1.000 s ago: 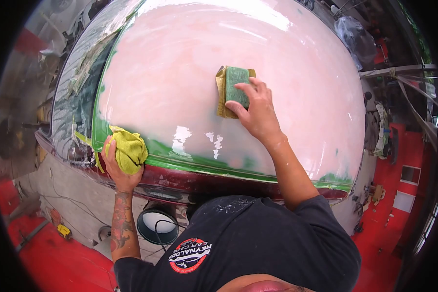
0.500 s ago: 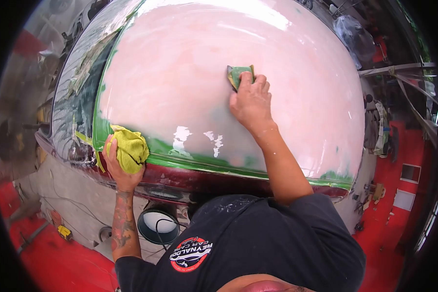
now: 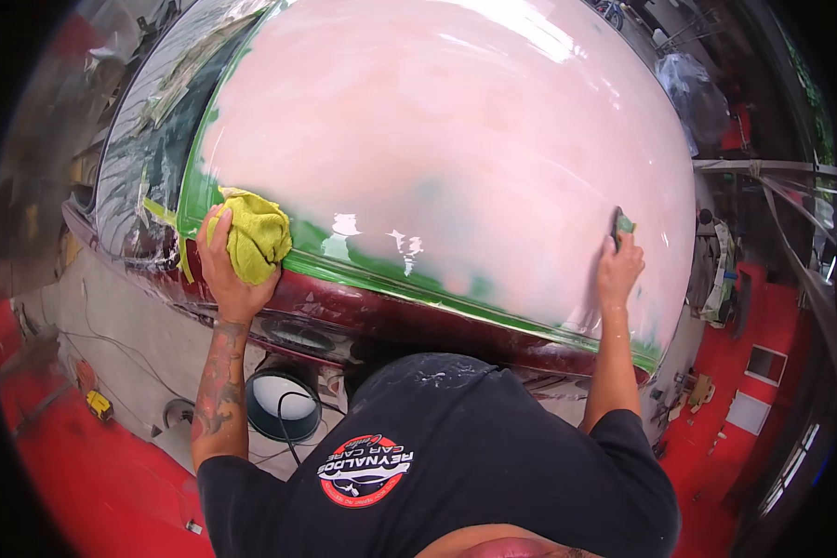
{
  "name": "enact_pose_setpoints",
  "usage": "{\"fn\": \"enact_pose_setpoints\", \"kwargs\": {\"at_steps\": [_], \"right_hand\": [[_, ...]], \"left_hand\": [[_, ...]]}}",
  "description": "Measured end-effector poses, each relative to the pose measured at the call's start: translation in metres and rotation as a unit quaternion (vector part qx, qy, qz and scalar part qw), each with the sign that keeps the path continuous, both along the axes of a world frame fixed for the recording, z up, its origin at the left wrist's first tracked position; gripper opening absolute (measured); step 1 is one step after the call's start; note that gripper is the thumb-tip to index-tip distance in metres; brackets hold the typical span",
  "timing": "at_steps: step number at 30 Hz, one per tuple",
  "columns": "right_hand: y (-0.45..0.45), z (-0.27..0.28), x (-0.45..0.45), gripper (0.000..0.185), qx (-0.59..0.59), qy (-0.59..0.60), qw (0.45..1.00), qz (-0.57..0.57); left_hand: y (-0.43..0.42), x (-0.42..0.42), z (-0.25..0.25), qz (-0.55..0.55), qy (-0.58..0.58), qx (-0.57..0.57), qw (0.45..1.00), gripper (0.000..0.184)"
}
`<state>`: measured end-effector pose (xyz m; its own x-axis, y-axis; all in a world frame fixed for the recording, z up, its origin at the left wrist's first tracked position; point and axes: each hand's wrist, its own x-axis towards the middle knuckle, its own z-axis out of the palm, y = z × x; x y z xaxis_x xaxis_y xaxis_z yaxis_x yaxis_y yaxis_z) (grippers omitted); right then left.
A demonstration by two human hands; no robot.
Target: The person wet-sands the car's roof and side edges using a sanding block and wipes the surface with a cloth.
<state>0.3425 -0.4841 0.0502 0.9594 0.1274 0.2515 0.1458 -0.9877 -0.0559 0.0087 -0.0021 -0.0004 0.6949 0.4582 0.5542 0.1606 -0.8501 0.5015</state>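
Observation:
A car roof [image 3: 418, 121], pinkish white with green patches along its edges, fills the upper middle. My left hand [image 3: 237, 274] is closed around a crumpled yellow-green cloth [image 3: 254, 237] at the roof's near left corner. Towards the right end of the roof, my right hand [image 3: 620, 265] grips a green sanding block [image 3: 627, 225], mostly hidden by the fingers. A dark sheet edge shows at the block's left side. Green tape or paint borders the roof above the dark red side of the car [image 3: 344, 302].
Below the car's side stands a dark bucket [image 3: 259, 418] with whitish contents and a black hose over it. A yellow tool [image 3: 99, 405] lies on the floor at left. Clear plastic [image 3: 693, 98] and a metal bar [image 3: 763, 167] are at right.
My right hand has moved with the block from the roof's middle to its right side, nearer the near edge. My left hand still holds the cloth; the whole view has shifted slightly.

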Motion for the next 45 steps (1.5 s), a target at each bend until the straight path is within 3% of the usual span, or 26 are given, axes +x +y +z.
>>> {"fn": "enact_pose_setpoints", "kwargs": {"at_steps": [1, 3, 7, 9, 11, 15, 17, 18, 19, 21, 22, 23, 24, 27, 30, 32, 33, 35, 39, 42, 45], "right_hand": [[0.025, -0.008, -0.01, 0.027, -0.029, -0.039, 0.998, 0.034], [0.096, -0.003, -0.035, 0.027, 0.026, -0.062, 0.99, 0.122], [0.252, 0.0, -0.096, 0.03, 0.079, -0.016, 0.936, 0.342], [0.32, -0.01, -0.121, 0.028, 0.131, 0.028, 0.875, 0.466], [0.358, 0.0, -0.155, 0.023, 0.098, 0.074, 0.85, 0.511], [0.294, -0.005, -0.151, 0.045, 0.119, 0.055, 0.866, 0.482], [0.21, 0.003, -0.129, 0.053, 0.07, 0.057, 0.908, 0.409], [0.161, 0.003, -0.115, 0.053, 0.033, -0.016, 0.934, 0.354], [0.102, -0.003, -0.1, 0.054, -0.035, -0.03, 0.958, 0.284], [-0.011, -0.002, -0.083, 0.057, -0.057, -0.013, 0.995, 0.085], [-0.067, -0.008, -0.075, 0.058, -0.07, -0.021, 0.997, -0.025], [-0.095, 0.003, -0.068, 0.057, -0.056, 0.044, 0.979, -0.193], [-0.139, -0.02, -0.059, 0.057, -0.062, -0.02, 0.977, -0.201], [-0.069, -0.011, -0.056, 0.059, -0.062, 0.001, 0.989, -0.134], [0.092, 0.004, -0.087, 0.06, -0.005, -0.035, 0.988, 0.153], [0.184, -0.014, -0.117, 0.05, 0.052, -0.042, 0.945, 0.321], [0.225, -0.024, -0.129, 0.045, 0.139, -0.052, 0.902, 0.405], [0.27, -0.007, -0.148, 0.041, 0.106, -0.02, 0.856, 0.506], [0.233, -0.003, -0.124, 0.034, 0.127, -0.018, 0.885, 0.447], [0.122, -0.004, -0.058, 0.041, 0.064, -0.034, 0.973, 0.219], [-0.03, -0.016, -0.004, 0.046, -0.017, -0.129, 0.99, 0.058]], "left_hand": [[0.0, 0.0, 0.0, 0.004, 0.002, -0.002, 1.0, 0.088], [0.001, 0.0, 0.0, 0.0, -0.005, -0.004, 1.0, 0.088], [0.001, -0.001, -0.001, -0.005, -0.014, -0.015, 1.0, 0.089], [0.004, -0.006, -0.004, -0.002, -0.009, -0.011, 1.0, 0.089], [0.004, -0.002, -0.008, -0.027, -0.013, -0.006, 1.0, 0.089], [0.005, -0.007, -0.01, -0.021, -0.001, -0.005, 1.0, 0.091], [0.006, -0.006, -0.012, -0.012, 0.001, -0.009, 1.0, 0.091], [0.006, -0.007, -0.013, -0.008, 0.004, -0.019, 1.0, 0.09], [0.004, -0.005, -0.014, -0.01, 0.008, -0.021, 1.0, 0.09], [0.005, -0.005, -0.013, -0.003, 0.006, 0.0, 1.0, 0.09], [0.004, -0.005, -0.014, 0.002, 0.01, -0.003, 1.0, 0.09], [0.004, -0.005, -0.014, -0.002, 0.01, -0.004, 1.0, 0.09], [0.005, -0.006, -0.012, 0.0, 0.014, 0.0, 1.0, 0.09], [0.003, -0.003, -0.011, -0.001, 0.011, 0.0, 1.0, 0.089], [0.004, -0.004, -0.015, 0.001, 0.008, 0.007, 1.0, 0.089], [0.008, -0.008, -0.017, -0.003, 0.006, 0.0, 1.0, 0.089], [0.009, -0.008, -0.019, -0.003, 0.005, -0.01, 1.0, 0.089], [0.009, -0.01, -0.025, -0.013, 0.001, 0.018, 1.0, 0.089], [0.007, -0.011, -0.018, -0.021, 0.006, 0.005, 1.0, 0.084], [0.009, -0.009, -0.02, -0.008, 0.009, -0.005, 1.0, 0.085], [0.003, -0.008, -0.022, 0.008, 0.013, -0.035, 0.999, 0.086]]}}
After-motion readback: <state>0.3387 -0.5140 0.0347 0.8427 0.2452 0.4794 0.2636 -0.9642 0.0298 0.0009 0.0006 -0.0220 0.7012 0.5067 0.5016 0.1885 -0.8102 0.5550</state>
